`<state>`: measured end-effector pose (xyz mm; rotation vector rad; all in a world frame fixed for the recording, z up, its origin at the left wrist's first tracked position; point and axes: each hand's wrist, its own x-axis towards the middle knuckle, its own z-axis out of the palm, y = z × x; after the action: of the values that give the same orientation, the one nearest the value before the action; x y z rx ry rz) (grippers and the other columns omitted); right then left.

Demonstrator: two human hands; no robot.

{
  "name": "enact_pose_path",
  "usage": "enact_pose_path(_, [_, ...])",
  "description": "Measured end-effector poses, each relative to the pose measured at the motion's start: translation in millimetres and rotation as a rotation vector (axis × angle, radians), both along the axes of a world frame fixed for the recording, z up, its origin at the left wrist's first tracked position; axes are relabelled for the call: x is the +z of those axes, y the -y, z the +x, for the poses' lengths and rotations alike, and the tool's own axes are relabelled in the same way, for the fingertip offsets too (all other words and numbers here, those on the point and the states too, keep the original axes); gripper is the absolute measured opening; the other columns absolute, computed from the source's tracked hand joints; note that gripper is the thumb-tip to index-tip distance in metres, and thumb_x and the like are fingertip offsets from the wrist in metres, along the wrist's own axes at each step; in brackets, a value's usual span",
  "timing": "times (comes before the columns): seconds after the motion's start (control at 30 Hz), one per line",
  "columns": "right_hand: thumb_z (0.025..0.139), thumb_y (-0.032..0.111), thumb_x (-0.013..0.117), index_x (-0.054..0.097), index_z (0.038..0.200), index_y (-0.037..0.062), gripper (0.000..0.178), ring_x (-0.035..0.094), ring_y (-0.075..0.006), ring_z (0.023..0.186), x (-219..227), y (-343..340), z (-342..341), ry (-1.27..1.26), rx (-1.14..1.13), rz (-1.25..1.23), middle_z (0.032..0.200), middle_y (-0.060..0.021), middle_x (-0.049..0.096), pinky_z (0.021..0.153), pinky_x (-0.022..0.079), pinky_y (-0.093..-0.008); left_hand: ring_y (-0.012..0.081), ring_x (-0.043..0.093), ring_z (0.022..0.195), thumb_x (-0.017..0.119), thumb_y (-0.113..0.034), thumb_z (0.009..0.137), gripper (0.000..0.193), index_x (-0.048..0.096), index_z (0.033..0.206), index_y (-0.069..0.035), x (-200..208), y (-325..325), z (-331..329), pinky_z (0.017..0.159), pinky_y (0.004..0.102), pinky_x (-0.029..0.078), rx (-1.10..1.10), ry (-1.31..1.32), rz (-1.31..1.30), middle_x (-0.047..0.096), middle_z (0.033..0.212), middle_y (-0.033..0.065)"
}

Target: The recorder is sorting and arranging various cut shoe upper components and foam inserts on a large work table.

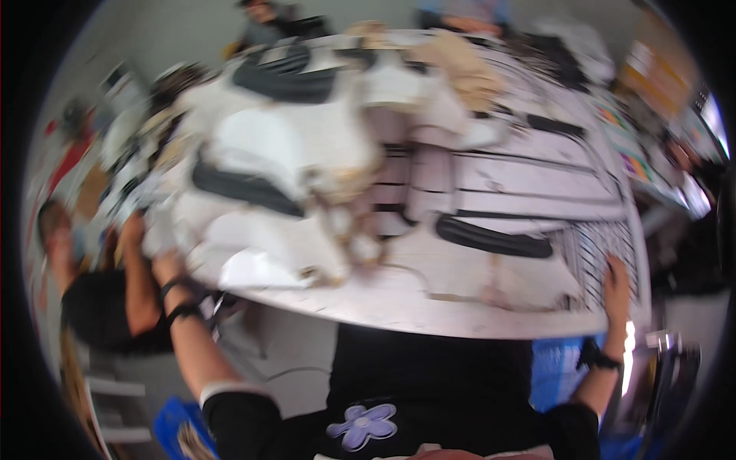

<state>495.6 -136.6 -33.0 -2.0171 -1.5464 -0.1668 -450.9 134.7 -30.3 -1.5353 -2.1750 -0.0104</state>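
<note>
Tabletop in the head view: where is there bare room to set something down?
A narrow strip of the tabletop looks bare along the near edge, bordered by the white cloth at left and the cream cloth at right. Pale cloths and dark pads crowd the left and far middle. Blur leaves the black-lined area at right uncertain.

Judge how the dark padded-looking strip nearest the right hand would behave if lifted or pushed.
The dark strip would probably flex when lifted, since it curves gently along its length. Its puffy, padded look suggests it may be light for its size. Lying flat on the pale fabric, it seems unlikely to roll if pushed.
</note>
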Motion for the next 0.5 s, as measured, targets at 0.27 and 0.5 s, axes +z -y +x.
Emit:
enact_pose_path(0.27, [0.082,0.010,0.052,0.058,0.103,0.0023,0.023,0.052,-0.0315,0.104,21,-4,-29,-0.009,-0.064,0.014,0.111,-0.0157,0.056,0.090,0.041,-0.0353,0.0272,0.054,0.084,0.050,-0.029,0.085,0.037,0.053,0.093,0.007,-3,-9,129,0.076,0.0359,0.045,-0.927,0.853,0.559,0.058,0.094,0.0185])
enact_pose_path(0.5, [0.082,0.007,0.052,0.058,0.102,0.0007,0.022,0.054,-0.0306,0.102,27,11,-24,-0.099,-0.088,0.011,0.109,-0.0169,0.057,0.087,0.042,-0.0329,0.0188,0.045,0.078,0.048,-0.030,0.089,0.040,0.048,0.098,0.009,124,130,264,0.074,0.0272,0.039,-1.223,1.871,0.917,0.052,0.096,0.0187])
